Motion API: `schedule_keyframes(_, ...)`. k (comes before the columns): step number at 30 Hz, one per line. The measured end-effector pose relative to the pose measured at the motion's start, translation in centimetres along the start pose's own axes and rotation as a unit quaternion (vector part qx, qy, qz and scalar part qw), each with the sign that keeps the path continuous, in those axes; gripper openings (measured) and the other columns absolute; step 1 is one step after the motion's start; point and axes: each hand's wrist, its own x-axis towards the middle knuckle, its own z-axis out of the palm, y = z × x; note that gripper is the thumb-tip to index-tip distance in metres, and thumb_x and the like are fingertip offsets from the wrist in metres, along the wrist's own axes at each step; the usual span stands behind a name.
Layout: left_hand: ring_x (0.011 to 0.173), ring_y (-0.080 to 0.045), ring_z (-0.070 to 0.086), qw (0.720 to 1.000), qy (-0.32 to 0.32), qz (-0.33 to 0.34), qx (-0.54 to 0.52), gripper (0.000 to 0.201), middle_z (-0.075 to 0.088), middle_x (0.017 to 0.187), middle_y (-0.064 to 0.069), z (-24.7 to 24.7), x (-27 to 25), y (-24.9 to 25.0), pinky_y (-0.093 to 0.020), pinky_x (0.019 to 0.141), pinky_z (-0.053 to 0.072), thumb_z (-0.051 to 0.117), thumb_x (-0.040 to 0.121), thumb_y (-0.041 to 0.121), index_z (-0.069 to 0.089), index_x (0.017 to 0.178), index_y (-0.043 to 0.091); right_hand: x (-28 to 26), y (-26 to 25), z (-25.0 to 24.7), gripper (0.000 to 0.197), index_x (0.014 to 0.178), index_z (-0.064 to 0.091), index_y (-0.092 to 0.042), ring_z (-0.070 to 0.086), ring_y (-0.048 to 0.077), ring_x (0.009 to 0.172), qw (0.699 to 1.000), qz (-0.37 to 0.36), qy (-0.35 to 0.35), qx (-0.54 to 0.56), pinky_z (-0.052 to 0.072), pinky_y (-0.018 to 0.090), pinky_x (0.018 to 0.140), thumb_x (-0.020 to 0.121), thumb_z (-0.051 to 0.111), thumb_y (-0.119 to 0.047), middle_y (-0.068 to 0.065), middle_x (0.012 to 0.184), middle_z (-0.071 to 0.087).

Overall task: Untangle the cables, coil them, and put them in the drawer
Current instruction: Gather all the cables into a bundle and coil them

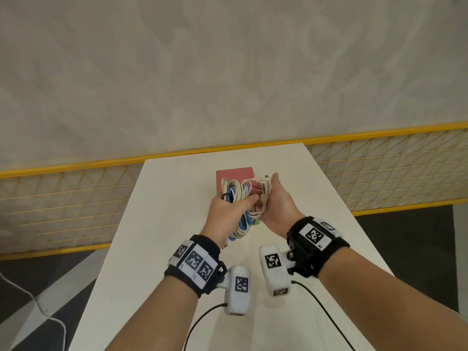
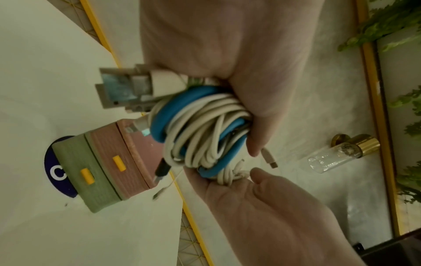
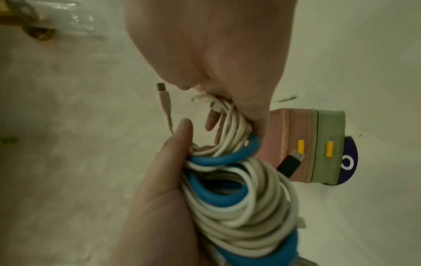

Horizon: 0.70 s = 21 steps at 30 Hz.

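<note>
A tangled bundle of white, blue and black cables (image 1: 238,198) hangs above the white table (image 1: 157,224), held between both hands. My left hand (image 1: 241,203) grips the coiled mass, its fingers wrapped round the loops (image 2: 205,129). My right hand (image 1: 268,192) pinches a few white strands at the bundle's edge (image 3: 227,108), thumb raised. Loose USB plugs (image 2: 127,88) and a black plug (image 3: 290,164) stick out. Just beyond and below the bundle stands a small drawer box (image 1: 234,174), pink over green with yellow handles (image 2: 107,162) (image 3: 305,144); both its drawers look closed.
The box stands on a round dark-blue sticker (image 2: 56,172). A yellow-framed mesh rail (image 1: 76,198) runs behind the narrow table, with floor dropping off at both sides. Black wrist-camera leads (image 1: 321,307) trail across the near tabletop. A glass-and-brass wall fitting (image 2: 341,154) shows in the left wrist view.
</note>
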Motion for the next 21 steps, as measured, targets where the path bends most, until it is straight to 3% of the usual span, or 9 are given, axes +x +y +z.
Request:
schedule_keyframes(2,0.090,-0.019,0.074,1.000,-0.016,-0.021,-0.003,0.054,0.077,0.098,-0.004,0.0,0.2,-0.2,-0.040,0.087,0.058,0.085,0.067,0.037,0.068,0.112,0.013,-0.3,0.2,0.0,0.061,0.127,0.055,-0.002,0.061,0.030,0.111,1.000,0.002,-0.018,-0.012,0.052,0.038,0.084,0.101,0.024,-0.047,0.020,0.123,0.062)
schedule_keyframes(5,0.091,-0.023,0.074,0.999,-0.015,-0.031,0.002,0.070,0.077,0.099,-0.004,0.4,0.0,-0.2,-0.047,0.088,0.057,0.089,0.054,0.048,0.068,0.113,0.016,-0.7,0.4,0.0,0.045,0.123,0.058,-0.005,0.066,0.024,0.099,0.998,-0.003,-0.053,-0.039,0.052,0.033,0.078,0.102,0.030,-0.034,0.016,0.114,0.066)
schedule_keyframes(11,0.091,-0.022,0.074,0.999,-0.027,-0.040,-0.002,0.056,0.077,0.097,-0.004,0.6,-0.2,-0.3,-0.045,0.090,0.057,0.089,0.060,0.040,0.072,0.108,0.015,-1.3,0.3,-0.2,0.043,0.126,0.055,-0.005,0.065,0.019,0.093,0.995,0.026,-0.085,-0.035,0.054,0.027,0.073,0.098,0.029,-0.027,0.015,0.114,0.063)
schedule_keyframes(14,0.090,-0.017,0.074,1.000,-0.003,-0.024,-0.010,0.048,0.077,0.096,0.000,1.1,-0.4,-0.5,-0.037,0.086,0.058,0.088,0.065,0.034,0.072,0.107,0.016,-1.3,0.2,-0.6,0.036,0.116,0.054,-0.012,0.067,0.009,0.078,0.995,0.027,-0.084,-0.051,0.052,0.019,0.061,0.098,0.027,-0.027,0.005,0.097,0.067)
schedule_keyframes(16,0.088,-0.016,0.074,1.000,0.007,-0.018,-0.012,0.040,0.077,0.095,0.000,1.3,-0.4,-0.6,-0.035,0.082,0.059,0.086,0.070,0.028,0.072,0.106,0.015,-1.4,0.2,-0.7,0.036,0.117,0.055,-0.012,0.068,0.009,0.078,0.993,0.028,-0.097,-0.059,0.052,0.020,0.064,0.099,0.029,-0.028,0.004,0.094,0.068)
schedule_keyframes(21,0.071,-0.019,0.071,0.999,0.032,-0.012,-0.001,0.020,0.072,0.078,-0.006,1.5,-0.6,-0.8,-0.032,0.067,0.059,0.075,0.077,0.010,0.070,0.096,0.005,-2.1,-0.1,-0.8,0.044,0.134,0.050,-0.009,0.065,0.021,0.104,0.986,0.032,-0.151,-0.065,0.052,0.032,0.086,0.100,0.037,-0.033,0.012,0.119,0.064)
